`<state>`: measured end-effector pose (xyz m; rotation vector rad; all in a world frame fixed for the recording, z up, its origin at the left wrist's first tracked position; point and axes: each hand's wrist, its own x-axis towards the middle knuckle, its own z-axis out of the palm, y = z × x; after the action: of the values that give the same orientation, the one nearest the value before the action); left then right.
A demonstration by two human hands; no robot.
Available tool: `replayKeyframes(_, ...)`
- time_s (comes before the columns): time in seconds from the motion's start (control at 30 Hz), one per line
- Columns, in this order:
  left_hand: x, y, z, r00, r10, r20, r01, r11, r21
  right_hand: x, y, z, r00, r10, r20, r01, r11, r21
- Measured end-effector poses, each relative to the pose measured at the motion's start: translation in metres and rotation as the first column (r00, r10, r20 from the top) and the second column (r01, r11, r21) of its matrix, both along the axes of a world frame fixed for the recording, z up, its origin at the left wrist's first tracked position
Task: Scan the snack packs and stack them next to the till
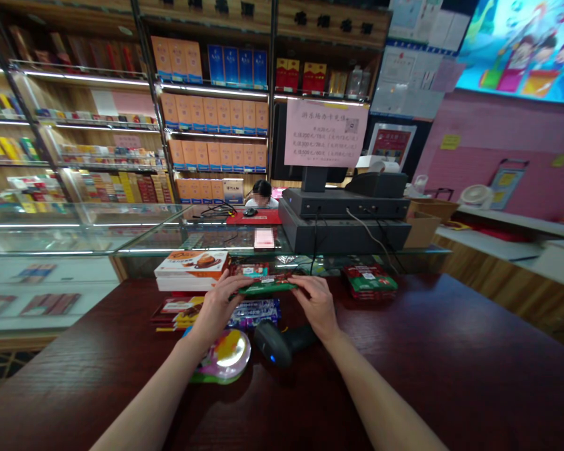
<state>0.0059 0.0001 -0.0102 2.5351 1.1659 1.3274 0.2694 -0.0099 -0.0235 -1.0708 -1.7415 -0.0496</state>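
Both my hands hold a flat green and red snack packet (267, 285) level above the dark wooden counter (451, 363). My left hand (220, 305) grips its left end with fingers curled round it. My right hand (316, 302) pinches its right end. Under my wrists lies a black barcode scanner (282, 341) on the counter. A round colourful packet (225, 356) sits beside the scanner, partly hidden by my left forearm. A purple packet (256, 311) lies just beyond it.
An orange and white box (192, 269) sits on a stack at the left. A red and green packet (370, 277) lies at the right. A cash register with a screen (341, 216) stands behind, on a glass display case (75, 235). A person sits behind the counter (262, 194).
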Motion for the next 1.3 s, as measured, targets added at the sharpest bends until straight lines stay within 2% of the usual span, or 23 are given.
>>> replayKeyframes(0.13,0.001,0.0,0.002,0.996,0.054,0.067,-0.057,0.998,0.036,-0.004,0.0,0.001,0.999,-0.012,-0.049,0.01,0.999,-0.031)
replayKeyframes(0.27,0.003,-0.002,0.004,0.982,0.152,0.111,-0.155,0.988,0.019,-0.008,0.001,0.002,0.992,-0.029,-0.119,0.016,0.994,-0.107)
replayKeyframes(0.43,0.008,-0.007,0.008,0.927,0.281,0.248,-0.276,0.96,-0.056,-0.014,0.001,0.007,0.965,0.038,-0.259,-0.074,0.988,-0.134)
replayKeyframes(0.5,0.009,-0.01,0.01,0.916,0.296,0.271,-0.295,0.954,-0.046,-0.018,0.0,0.01,0.943,0.072,-0.324,-0.117,0.986,-0.121)
replayKeyframes(0.73,0.009,-0.015,0.016,0.969,0.246,0.023,-0.246,0.958,0.146,-0.028,-0.002,0.012,0.834,0.12,-0.538,-0.31,0.91,-0.277)
replayKeyframes(0.87,0.008,-0.015,0.017,0.962,0.258,-0.088,-0.241,0.956,0.165,-0.028,-0.002,0.012,0.798,0.099,-0.595,-0.318,0.907,-0.276)
replayKeyframes(1.03,0.005,-0.014,0.017,0.95,0.213,-0.229,-0.172,0.967,0.187,-0.027,0.0,0.01,0.764,0.062,-0.642,-0.317,0.903,-0.29)
replayKeyframes(1.3,0.001,-0.012,0.015,0.913,0.237,-0.333,-0.171,0.961,0.216,-0.031,-0.002,0.011,0.714,0.064,-0.697,-0.368,0.881,-0.297)
